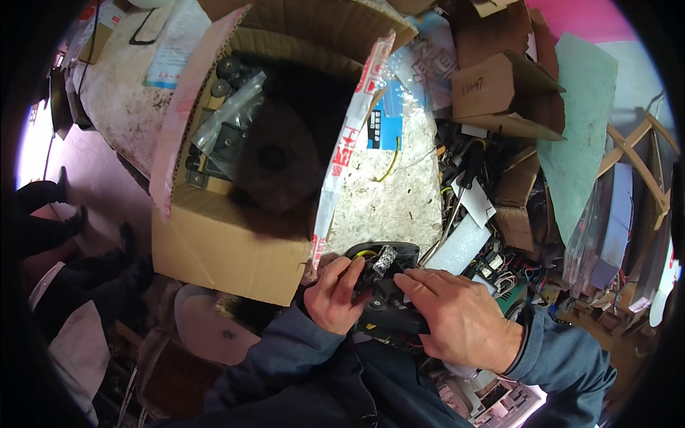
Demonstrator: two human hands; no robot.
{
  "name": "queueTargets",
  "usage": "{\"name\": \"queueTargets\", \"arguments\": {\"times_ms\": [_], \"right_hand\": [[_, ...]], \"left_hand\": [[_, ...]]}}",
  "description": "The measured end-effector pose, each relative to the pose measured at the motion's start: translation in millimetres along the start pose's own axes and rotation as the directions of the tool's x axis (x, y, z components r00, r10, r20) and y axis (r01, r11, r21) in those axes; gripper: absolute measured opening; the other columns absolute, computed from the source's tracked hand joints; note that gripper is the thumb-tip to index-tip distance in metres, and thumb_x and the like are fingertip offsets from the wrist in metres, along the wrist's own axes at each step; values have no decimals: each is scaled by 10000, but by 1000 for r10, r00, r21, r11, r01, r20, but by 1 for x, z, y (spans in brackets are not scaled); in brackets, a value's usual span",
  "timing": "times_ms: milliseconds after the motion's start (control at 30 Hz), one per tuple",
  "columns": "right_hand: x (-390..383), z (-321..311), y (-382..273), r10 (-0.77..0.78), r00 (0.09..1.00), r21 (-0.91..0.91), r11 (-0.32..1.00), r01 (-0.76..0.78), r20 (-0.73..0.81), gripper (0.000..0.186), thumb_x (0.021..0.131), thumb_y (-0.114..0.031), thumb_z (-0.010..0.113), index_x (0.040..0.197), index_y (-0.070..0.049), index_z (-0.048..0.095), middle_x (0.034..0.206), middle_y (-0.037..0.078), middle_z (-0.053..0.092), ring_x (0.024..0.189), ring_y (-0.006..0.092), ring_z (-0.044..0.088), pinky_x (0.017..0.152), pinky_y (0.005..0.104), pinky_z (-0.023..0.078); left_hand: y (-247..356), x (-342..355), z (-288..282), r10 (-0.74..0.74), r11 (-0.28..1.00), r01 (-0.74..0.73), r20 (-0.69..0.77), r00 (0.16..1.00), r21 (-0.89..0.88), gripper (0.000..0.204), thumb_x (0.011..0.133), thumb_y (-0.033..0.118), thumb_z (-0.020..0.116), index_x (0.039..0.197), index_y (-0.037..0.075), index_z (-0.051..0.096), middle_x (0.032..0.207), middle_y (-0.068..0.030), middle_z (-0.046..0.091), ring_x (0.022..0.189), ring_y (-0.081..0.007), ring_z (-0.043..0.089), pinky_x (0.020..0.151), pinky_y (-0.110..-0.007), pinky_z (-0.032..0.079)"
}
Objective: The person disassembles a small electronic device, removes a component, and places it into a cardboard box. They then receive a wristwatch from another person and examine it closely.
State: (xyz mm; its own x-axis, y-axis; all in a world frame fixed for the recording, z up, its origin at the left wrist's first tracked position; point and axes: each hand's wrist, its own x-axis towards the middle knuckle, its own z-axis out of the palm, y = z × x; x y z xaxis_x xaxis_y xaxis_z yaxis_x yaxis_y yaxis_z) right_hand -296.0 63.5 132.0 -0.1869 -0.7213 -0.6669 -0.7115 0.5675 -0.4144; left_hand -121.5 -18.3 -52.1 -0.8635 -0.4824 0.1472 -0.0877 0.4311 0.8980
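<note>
Hands, left (334, 294) and right (457, 317), apparently gripping black plastic part (385, 285), cardboard box (228, 242) beside

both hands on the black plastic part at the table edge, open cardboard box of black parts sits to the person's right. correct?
Not quite. The head view shows both the left hand and the right hand on the black plastic part at the table edge, but the open cardboard box of black parts sits to the person's left, not right.
</note>
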Motion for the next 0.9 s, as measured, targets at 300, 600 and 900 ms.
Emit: {"name": "queueTargets", "arguments": {"times_ms": [300, 600, 900], "right_hand": [[-1, -5, -2, 0, 999, 65, 998, -3, 35, 672, 735, -47, 703, 1360, 115, 514, 1298, 295, 605, 1169, 409, 631, 992, 432, 536], [-4, -5, -6, 23, 998, 113, 993, -29, 59, 684, 756, -24, 681, 1388, 131, 472, 1329, 317, 572, 1199, 430, 609, 1026, 439, 515], [-3, -5, -5, 23, 998, 109, 994, -30, 66, 701, 746, -26, 695, 1390, 128, 467, 1327, 308, 571, 1196, 432, 606, 1021, 438, 516]], "left_hand": [[-1, -1, 1, 21, 1000, -21, -14, 1000, 9, 649, 702, 58, 873, 1310, 45, 648, 1203, -123, 634, 1017, -294, 700, 799, -359, 601], [0, 0, 1, 20, 1000, -20, -18, 1000, -16, 636, 710, 48, 861, 1307, 46, 643, 1195, -126, 635, 1018, -295, 702, 798, -366, 602], [0, -1, 1, 31, 999, -31, -10, 999, 13, 648, 712, 52, 864, 1316, 41, 629, 1204, -134, 632, 1018, -309, 703, 799, -375, 603]]}}
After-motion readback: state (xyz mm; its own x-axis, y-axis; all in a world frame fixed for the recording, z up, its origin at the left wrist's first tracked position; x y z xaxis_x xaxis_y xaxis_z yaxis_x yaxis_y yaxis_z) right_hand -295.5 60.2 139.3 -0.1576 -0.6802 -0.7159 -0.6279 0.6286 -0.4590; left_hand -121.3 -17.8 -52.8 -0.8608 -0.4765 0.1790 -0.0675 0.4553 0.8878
